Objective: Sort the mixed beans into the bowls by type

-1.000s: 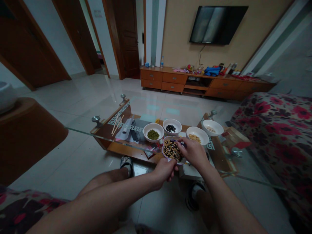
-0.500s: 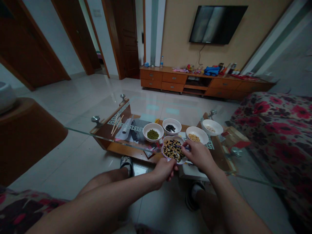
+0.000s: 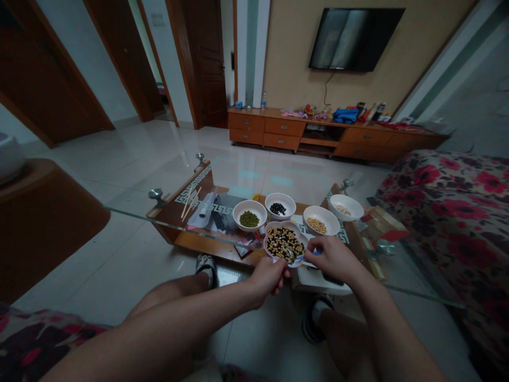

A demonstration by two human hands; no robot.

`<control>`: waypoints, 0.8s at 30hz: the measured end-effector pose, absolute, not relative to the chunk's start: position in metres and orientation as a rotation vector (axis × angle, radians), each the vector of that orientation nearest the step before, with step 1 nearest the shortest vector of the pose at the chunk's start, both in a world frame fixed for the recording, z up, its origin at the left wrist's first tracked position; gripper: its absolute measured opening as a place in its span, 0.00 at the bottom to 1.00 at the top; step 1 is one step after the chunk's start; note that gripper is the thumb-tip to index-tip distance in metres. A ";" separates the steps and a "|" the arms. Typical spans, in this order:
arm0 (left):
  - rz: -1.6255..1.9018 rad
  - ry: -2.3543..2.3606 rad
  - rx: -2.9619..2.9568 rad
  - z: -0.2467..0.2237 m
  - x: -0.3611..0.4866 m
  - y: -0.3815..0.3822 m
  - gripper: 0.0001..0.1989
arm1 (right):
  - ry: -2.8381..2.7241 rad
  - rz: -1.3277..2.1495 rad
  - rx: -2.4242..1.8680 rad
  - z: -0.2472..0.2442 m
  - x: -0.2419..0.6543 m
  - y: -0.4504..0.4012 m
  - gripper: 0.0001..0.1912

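Glass bench lay ahead; left hand gripped the mixed-bean bowl, right hand curled narrowly beside it; a slipping grip could have spilled the beans.

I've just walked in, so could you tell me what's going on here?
A person at a glass table holds a bowl of mixed beans in their left hand, with their right hand at its rim. Beyond stand a bowl of green beans, a bowl of black beans, a bowl of yellow beans and a bowl of pale beans.
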State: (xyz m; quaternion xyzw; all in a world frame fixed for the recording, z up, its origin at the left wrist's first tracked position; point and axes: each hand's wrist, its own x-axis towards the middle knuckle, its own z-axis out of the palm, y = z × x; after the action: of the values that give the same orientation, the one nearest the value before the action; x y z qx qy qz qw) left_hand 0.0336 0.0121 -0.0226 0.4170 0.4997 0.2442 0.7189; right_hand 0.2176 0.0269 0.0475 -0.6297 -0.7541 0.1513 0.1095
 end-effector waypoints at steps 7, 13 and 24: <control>0.522 1.125 0.928 -0.020 0.034 0.011 0.13 | -2.246 0.620 -1.780 0.049 0.211 0.026 0.10; 0.527 1.114 0.930 -0.020 0.034 0.012 0.13 | -2.239 0.531 -1.861 0.047 0.206 0.027 0.07; 0.542 1.114 0.910 -0.023 0.035 0.012 0.11 | -2.151 0.359 -1.865 0.048 0.209 0.027 0.12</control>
State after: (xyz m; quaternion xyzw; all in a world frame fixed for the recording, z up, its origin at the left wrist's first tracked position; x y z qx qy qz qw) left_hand 0.0345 0.0122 -0.0234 0.4116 0.5036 0.2449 0.7190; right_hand 0.2095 0.0268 0.0481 -0.6439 -0.7427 0.1239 0.1357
